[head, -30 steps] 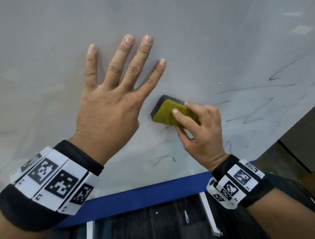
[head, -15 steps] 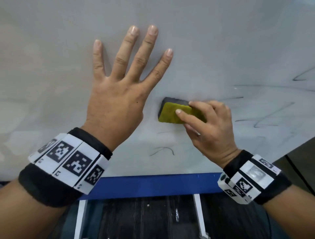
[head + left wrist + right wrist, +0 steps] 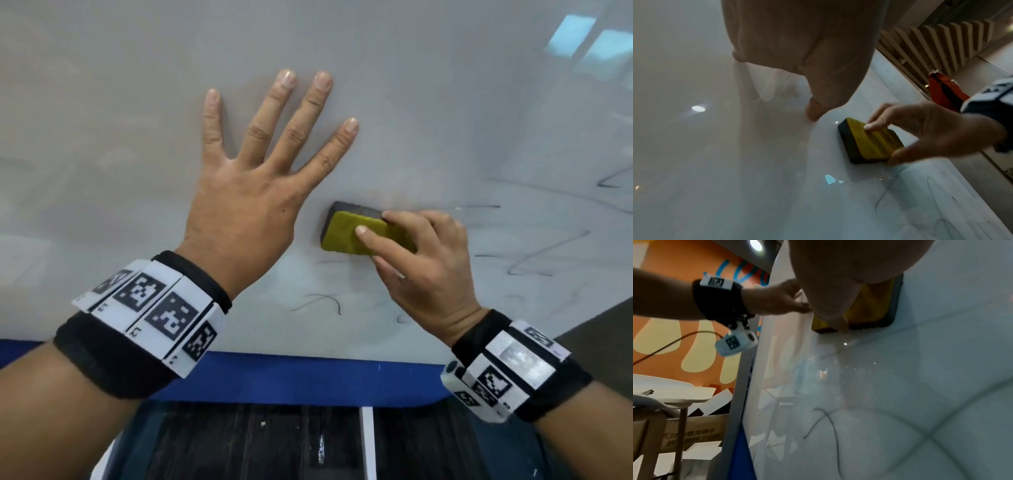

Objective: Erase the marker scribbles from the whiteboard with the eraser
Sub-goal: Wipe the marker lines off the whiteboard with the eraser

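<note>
The whiteboard [image 3: 445, 85] fills the head view. My left hand [image 3: 263, 178] presses flat on it with fingers spread. Just to its right, my right hand [image 3: 421, 260] grips the yellow eraser [image 3: 346, 233] with a dark felt base, and the felt sits against the board. The eraser [image 3: 869, 141] also shows in the left wrist view, and the eraser [image 3: 873, 308] in the right wrist view lies partly behind my fingers. Black marker scribbles [image 3: 534, 260] remain right of the eraser, and a short black curl [image 3: 325, 301] lies below it.
A blue frame strip [image 3: 308, 377] runs along the board's lower edge, with a dark floor [image 3: 274, 445] below. In the right wrist view a white table [image 3: 674, 392] and an orange patterned wall [image 3: 674, 321] stand left of the board.
The eraser and my right hand have shifted a little right and stay level on the board. Faint marks under the eraser have thinned. My left hand stays flat on the board.
</note>
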A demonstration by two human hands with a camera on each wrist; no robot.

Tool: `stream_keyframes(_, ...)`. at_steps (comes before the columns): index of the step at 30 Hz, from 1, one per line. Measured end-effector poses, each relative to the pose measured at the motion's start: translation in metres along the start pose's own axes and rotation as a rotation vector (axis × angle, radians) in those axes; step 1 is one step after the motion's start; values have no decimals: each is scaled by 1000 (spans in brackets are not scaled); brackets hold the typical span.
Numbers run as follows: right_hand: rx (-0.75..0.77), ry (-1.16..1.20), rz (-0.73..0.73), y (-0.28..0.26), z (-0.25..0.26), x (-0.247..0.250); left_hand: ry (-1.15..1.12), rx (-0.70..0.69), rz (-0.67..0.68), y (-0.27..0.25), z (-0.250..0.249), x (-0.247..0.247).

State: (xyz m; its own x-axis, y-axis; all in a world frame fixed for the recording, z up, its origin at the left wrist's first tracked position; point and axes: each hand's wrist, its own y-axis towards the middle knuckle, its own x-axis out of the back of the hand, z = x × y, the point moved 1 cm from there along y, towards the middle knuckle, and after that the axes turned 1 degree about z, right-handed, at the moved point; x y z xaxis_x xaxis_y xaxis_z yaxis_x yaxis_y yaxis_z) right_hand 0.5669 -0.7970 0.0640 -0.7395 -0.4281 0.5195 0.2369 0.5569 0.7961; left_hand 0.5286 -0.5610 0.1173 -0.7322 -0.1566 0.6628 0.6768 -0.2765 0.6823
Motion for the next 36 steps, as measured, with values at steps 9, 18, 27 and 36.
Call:
stream_keyframes(9, -43, 25, -100, -1, -1, -6, -35, 90, -10, -35, -6, -30)
stream_keyframes(18, 19, 32, -46, -6, 1, -12, -53, 141, -3, -61, -9, -53)
stream_keyframes(27, 126, 25, 54, -65, 42, -60, -101, 180, 21, -81, -14, -70)
stream_keyframes(36, -69, 82, -131, -37, 24, -39, -99, 201, 5, -89, -18, -80)
